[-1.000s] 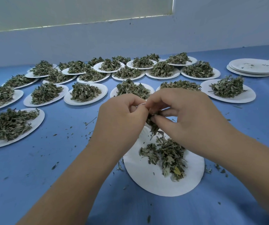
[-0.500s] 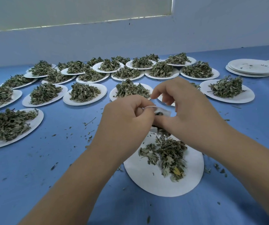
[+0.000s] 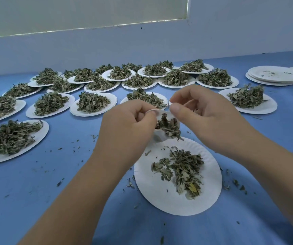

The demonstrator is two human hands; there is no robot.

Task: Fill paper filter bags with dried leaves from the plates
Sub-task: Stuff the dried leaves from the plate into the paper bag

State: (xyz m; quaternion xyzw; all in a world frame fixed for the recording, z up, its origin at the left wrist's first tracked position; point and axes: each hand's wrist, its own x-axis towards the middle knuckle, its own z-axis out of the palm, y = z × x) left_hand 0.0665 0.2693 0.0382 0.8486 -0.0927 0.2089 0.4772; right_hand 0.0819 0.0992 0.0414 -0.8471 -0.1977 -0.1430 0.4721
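In the head view, the left hand [image 3: 126,126] and the right hand [image 3: 205,114] are together above the far edge of the near plate [image 3: 152,191]. Between them is a paper filter bag [image 3: 158,137]. Each hand pinches one side of its mouth with thumb and fingertips, so the bag is held open. Dried leaves [image 3: 168,126] stick out of it. A smaller heap of leaves [image 3: 183,170] lies on the near plate. Farther, on the blue table [image 3: 53,191], many full plates [image 3: 92,103] stand in rows. At far right is a stack of used plates [image 3: 274,75].
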